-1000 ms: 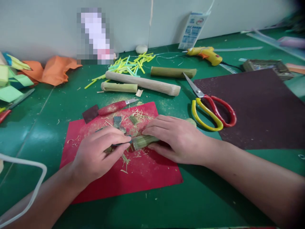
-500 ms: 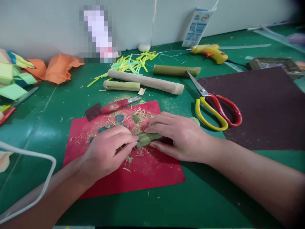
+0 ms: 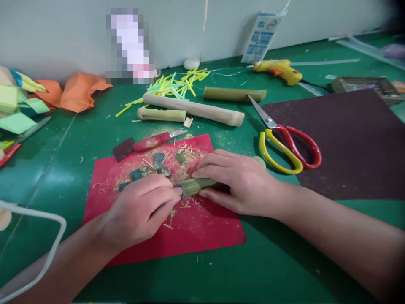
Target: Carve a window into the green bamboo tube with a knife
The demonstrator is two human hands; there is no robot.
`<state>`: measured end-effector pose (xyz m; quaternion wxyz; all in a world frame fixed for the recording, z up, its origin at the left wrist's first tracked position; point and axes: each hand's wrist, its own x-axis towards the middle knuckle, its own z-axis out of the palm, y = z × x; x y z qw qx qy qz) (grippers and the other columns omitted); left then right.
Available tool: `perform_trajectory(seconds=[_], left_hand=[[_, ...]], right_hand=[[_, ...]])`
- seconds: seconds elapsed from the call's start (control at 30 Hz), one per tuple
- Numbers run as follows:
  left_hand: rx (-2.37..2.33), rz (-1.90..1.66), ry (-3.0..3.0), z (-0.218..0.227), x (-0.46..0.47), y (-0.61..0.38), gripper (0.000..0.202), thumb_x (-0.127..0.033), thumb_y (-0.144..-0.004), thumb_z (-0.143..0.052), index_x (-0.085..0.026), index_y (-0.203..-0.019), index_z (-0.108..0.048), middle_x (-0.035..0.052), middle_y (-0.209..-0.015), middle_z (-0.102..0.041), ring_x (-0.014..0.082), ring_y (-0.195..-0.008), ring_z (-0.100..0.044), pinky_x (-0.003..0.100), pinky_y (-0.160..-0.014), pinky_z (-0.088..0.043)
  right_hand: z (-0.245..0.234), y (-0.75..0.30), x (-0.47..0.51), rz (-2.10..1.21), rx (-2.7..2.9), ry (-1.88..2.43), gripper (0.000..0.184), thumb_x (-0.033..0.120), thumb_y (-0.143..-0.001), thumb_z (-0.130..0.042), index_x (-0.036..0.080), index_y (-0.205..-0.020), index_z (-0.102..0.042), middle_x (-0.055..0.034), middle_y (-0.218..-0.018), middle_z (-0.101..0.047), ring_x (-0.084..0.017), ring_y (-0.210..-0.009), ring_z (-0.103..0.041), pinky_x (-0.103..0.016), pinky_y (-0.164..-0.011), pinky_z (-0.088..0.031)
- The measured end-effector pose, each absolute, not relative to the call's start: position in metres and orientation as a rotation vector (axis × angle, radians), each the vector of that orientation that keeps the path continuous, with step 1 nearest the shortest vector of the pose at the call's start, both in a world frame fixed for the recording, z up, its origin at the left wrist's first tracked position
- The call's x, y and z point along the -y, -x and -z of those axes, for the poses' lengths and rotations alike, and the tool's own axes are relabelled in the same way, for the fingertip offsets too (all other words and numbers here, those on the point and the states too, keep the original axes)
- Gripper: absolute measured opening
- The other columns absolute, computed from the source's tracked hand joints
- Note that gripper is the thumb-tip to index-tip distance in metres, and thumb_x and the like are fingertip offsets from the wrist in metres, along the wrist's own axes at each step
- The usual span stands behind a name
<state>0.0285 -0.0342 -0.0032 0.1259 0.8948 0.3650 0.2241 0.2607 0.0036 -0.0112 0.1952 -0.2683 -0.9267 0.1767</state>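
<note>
My right hand (image 3: 242, 181) presses a short green bamboo piece (image 3: 196, 185) flat on the red mat (image 3: 196, 230), fingers wrapped over it. My left hand (image 3: 142, 209) is closed in a pinch against the piece's cut left end; whatever it grips is hidden by the fingers. Shavings and small dark chips (image 3: 158, 160) lie scattered on the mat above my hands.
A red-handled knife (image 3: 155, 140) lies at the mat's top edge. Behind it lie bamboo sticks (image 3: 193, 109), cut green and yellow strips (image 3: 172, 84) and orange paper (image 3: 74, 90). Red-and-yellow scissors (image 3: 286, 141), a dark sheet (image 3: 344, 143) and a glue gun (image 3: 280, 69) are to the right.
My left hand has slid a little down and left along the end of the bamboo piece, uncovering more dark chips. My right hand has stayed put.
</note>
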Motion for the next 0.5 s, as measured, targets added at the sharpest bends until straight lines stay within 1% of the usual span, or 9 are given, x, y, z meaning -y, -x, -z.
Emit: perform_trajectory(seconds=[0.1, 0.2, 0.37, 0.5], left_hand=[[-1.054, -0.660, -2.626, 0.0039, 0.0327, -0.0289, 0.013, -0.016, -0.086, -0.051, -0.014, -0.088, -0.064, 0.0051, -0.085, -0.063, 0.0124, -0.078, -0.058, 0.022, -0.072, -0.048], [-1.024, -0.643, -2.611, 0.0033, 0.0336, -0.0285, 0.015, -0.016, -0.087, -0.049, -0.014, -0.086, -0.064, 0.0047, -0.084, -0.063, 0.0118, -0.075, -0.058, 0.022, -0.070, -0.048], [-1.059, -0.668, -2.587, 0.0044, 0.0354, -0.0262, 0.012, -0.013, -0.086, -0.051, -0.014, -0.087, -0.063, 0.0053, -0.087, -0.063, 0.0118, -0.079, -0.058, 0.021, -0.074, -0.047], [-0.996, -0.667, -2.601, 0.0060, 0.0321, -0.0275, 0.012, -0.014, -0.085, -0.052, -0.013, -0.088, -0.064, 0.0052, -0.085, -0.063, 0.0119, -0.077, -0.057, 0.022, -0.071, -0.047]], right_hand=[[0.0115, -0.2603, -0.0041, -0.488, 2.587, 0.737, 0.024, 0.025, -0.083, -0.052, 0.015, -0.102, -0.061, -0.0083, -0.100, -0.061, -0.020, -0.092, -0.053, -0.033, -0.079, -0.043], [0.0116, -0.2606, -0.0041, -0.484, 2.582, 0.739, 0.024, 0.025, -0.082, -0.053, 0.015, -0.102, -0.060, -0.0081, -0.101, -0.061, -0.019, -0.092, -0.053, -0.032, -0.079, -0.043], [0.0116, -0.2613, -0.0041, -0.500, 2.604, 0.743, 0.024, 0.025, -0.083, -0.051, 0.015, -0.103, -0.061, -0.0080, -0.101, -0.060, -0.019, -0.091, -0.053, -0.033, -0.078, -0.042], [0.0118, -0.2608, -0.0048, -0.494, 2.602, 0.750, 0.025, 0.026, -0.084, -0.051, 0.015, -0.104, -0.061, -0.0081, -0.103, -0.060, -0.020, -0.093, -0.052, -0.033, -0.080, -0.042]])
